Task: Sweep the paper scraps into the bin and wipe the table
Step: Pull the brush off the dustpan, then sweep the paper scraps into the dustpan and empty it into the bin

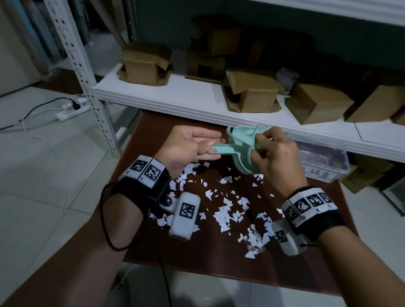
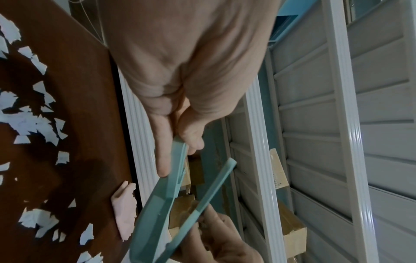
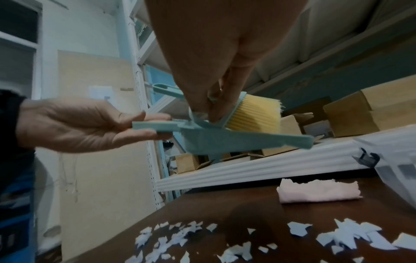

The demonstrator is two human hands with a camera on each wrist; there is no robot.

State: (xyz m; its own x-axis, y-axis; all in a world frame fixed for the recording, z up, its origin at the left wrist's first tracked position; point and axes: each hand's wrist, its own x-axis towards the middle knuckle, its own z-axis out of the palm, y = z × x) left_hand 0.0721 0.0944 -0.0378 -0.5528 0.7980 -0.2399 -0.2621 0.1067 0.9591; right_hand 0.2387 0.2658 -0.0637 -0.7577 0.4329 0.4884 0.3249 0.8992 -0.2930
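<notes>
White paper scraps [image 1: 225,208] are strewn over the dark brown table [image 1: 207,258]. Above its far edge my left hand [image 1: 209,150], palm up, pinches the handle of a mint-green dustpan [image 1: 238,156] between thumb and fingers. My right hand [image 1: 261,146] grips the head of a brush [image 3: 254,115] with yellow bristles that sits in the dustpan [image 3: 225,140]. The brush's green handle [image 2: 216,186] sticks out above the dustpan [image 2: 157,204]. A folded pink cloth [image 3: 317,192] lies at the table's far edge. A clear plastic bin [image 1: 325,160] stands at the far right.
A white shelf [image 1: 202,106] loaded with cardboard boxes [image 1: 251,92] overhangs the table's far edge. Its perforated upright post [image 1: 84,58] stands to the left. A power strip [image 1: 72,109] and cables lie on the tiled floor at left.
</notes>
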